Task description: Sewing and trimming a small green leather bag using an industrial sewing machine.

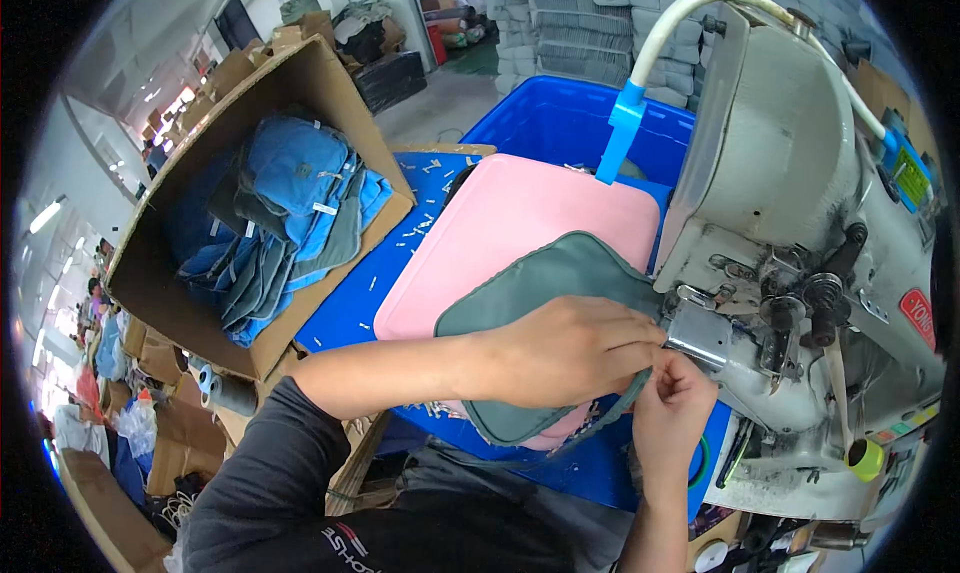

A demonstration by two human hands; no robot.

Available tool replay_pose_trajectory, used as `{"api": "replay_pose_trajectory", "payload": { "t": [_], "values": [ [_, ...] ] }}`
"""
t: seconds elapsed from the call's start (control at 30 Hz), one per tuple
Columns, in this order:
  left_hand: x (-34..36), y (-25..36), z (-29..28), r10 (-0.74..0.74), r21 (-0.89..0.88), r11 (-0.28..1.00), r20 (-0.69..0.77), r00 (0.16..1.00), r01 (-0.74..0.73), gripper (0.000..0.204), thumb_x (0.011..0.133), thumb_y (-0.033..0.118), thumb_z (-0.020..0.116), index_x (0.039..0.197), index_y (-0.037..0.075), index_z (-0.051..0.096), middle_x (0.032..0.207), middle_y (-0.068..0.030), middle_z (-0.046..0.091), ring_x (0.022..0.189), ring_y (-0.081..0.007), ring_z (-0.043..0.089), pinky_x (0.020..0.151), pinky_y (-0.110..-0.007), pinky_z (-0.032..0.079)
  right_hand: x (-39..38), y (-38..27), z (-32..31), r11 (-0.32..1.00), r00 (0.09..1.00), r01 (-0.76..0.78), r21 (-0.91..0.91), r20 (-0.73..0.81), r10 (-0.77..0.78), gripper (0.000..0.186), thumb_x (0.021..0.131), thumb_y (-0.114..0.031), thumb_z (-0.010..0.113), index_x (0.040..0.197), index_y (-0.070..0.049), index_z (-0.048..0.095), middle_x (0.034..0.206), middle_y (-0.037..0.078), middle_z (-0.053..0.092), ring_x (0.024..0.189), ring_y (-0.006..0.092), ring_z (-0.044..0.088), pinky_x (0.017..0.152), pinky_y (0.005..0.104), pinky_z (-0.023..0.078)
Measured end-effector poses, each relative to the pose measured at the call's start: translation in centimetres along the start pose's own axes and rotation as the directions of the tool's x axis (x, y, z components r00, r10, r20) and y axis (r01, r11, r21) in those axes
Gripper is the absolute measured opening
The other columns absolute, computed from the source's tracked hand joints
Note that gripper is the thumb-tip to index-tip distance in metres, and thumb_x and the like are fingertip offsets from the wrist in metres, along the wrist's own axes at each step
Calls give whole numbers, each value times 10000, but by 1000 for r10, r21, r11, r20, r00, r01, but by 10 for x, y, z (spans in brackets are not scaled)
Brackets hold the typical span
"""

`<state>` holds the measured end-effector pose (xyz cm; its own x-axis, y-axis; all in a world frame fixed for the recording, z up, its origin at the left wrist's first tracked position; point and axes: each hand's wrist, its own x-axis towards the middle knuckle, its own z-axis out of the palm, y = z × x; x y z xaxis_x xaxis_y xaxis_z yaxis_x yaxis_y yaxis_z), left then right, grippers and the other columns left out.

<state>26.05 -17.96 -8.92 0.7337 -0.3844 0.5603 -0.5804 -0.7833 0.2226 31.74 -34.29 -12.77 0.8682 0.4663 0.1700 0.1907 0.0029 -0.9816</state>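
Note:
A grey-green fabric panel (pixel 540 283) with rounded corners and a bound edge lies over a pink tray-like board (pixel 440 273), its right end near the sewing machine's metal plate (pixel 698 335). Across the panel reaches my left hand (pixel 565 351), its fingers bent together at the panel's right edge. There they meet the fingertips of my right hand (pixel 675 403), which pinch a narrow strip of the same fabric edge. Both hands are closed, and the exact spot between the fingertips is partly hidden. A loose grey-green strip hangs below the hands.
The grey industrial sewing machine (pixel 800 133) stands close at the right. A cardboard box (pixel 365 133) holding blue and grey fabric pieces (pixel 300 173) tilts at the left. Behind are a blue plastic bin (pixel 540 108) and stacked grey bundles (pixel 575 28). White scraps litter the blue table (pixel 365 298).

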Motion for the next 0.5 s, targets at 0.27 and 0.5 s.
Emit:
{"api": "replay_pose_trajectory", "payload": {
  "t": [0.27,0.5],
  "values": [
    [-2,3,2,14,28,1000,5,1000,-14,433,667,72,704,1090,20,625,1170,-135,624,1055,-304,630,889,-397,532,0,-3,-5,995,998,-67,80,19,65,97,888,34,580,805,32,631,590,0,580,506,42,555,447,200,467],
    [-3,19,8,-71,-14,997,-106,992,70,461,653,63,698,1105,22,618,1162,-122,628,1063,-288,633,883,-391,535,2,-8,-7,993,997,-73,93,4,73,154,945,-52,582,819,12,644,583,-10,568,485,24,520,394,185,401]
  ]
}}
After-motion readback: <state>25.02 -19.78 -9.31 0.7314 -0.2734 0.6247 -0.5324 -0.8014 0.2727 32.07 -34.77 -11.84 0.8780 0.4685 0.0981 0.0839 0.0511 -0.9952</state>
